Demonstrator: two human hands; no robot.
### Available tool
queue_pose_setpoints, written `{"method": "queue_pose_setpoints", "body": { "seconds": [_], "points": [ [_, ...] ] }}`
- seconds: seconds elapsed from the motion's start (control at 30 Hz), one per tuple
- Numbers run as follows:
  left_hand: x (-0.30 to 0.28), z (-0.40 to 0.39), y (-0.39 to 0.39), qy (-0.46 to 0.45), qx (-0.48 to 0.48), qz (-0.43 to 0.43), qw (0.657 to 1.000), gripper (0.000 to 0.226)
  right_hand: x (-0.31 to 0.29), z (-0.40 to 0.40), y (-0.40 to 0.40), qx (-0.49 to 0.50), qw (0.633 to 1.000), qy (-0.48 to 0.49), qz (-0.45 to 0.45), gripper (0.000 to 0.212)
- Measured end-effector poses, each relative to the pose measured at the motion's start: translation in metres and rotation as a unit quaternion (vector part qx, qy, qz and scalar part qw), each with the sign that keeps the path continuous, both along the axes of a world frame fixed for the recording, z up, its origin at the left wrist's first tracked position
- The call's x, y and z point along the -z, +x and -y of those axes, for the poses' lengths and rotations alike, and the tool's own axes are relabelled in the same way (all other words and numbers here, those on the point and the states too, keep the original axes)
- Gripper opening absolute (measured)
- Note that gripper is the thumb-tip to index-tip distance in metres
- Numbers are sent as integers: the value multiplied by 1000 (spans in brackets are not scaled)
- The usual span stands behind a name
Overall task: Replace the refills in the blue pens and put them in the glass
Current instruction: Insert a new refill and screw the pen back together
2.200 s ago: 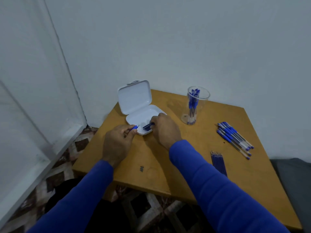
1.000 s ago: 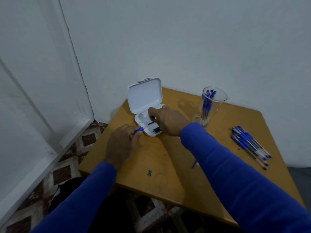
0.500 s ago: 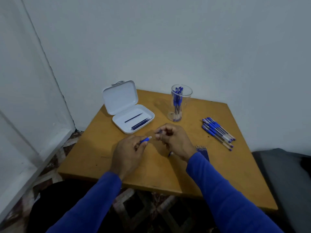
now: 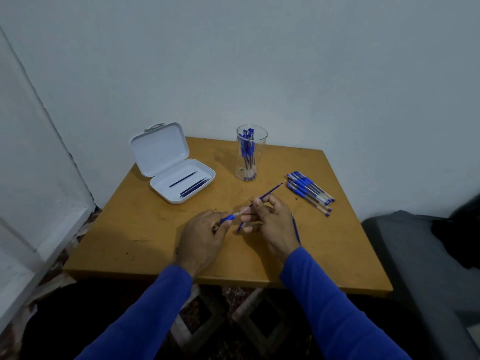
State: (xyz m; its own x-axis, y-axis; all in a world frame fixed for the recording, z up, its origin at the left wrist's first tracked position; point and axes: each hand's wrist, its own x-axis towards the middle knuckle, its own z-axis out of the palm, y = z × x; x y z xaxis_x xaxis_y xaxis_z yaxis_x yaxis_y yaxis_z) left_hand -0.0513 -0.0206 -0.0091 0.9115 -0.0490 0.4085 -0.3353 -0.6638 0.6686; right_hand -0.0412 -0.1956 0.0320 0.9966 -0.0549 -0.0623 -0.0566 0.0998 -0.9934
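Refill pinched in right hand, tip angled toward loose pens — glass stands behind, white case left. Half a second ago no refill showed in those fingers. Left hand grips pen barrel over table.

Left hand covers most of pen; only blue grip and bit of clear tube show. Right hand hides middle of refill and most of loose refills on table. Pens in glass bunched, too small to count. Both sleeves cut off at bottom edge. Dark thing at far right cut off, can't tell what.
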Motion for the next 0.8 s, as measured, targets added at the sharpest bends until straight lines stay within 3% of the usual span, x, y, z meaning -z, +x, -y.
{"method": "queue_pose_setpoints", "body": {
  "seconds": [0.8],
  "points": [
    [5, -1, -1, -21, 28, -1, 999, 23, 0, -1, -9, -11, 1000, 29, -3, 19]
  ]
}}
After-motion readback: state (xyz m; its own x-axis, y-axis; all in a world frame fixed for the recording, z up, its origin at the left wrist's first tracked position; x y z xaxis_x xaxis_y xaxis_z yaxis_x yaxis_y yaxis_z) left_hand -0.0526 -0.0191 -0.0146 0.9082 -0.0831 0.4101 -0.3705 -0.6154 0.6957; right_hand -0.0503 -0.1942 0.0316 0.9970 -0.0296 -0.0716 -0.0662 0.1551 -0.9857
